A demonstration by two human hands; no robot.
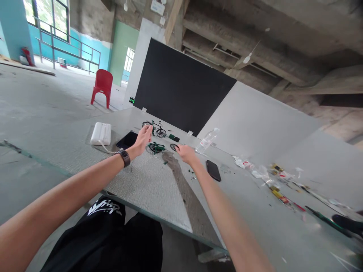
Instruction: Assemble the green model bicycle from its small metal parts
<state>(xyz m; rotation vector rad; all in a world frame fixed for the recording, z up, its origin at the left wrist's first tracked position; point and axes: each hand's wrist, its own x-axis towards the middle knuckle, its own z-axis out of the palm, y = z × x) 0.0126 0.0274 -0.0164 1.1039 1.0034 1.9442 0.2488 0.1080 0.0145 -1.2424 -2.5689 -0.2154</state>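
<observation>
My left hand is raised over the glass table, fingers pinched together. A narrow green part shows at its fingertips and looks held; its exact kind is unclear. Between the fingers of my right hand is a small black spoked wheel. Behind my left hand stands a black model bicycle, partly covered by the fingers. A green partial model bicycle lies on the table between my hands. Small dark green and black pieces lie farther back, and tiny loose parts are scattered near my right wrist.
A white power bank with a cable and a dark phone lie left. A clear bottle and a black phone are on the right, with wrappers and tools beyond. A red chair stands behind.
</observation>
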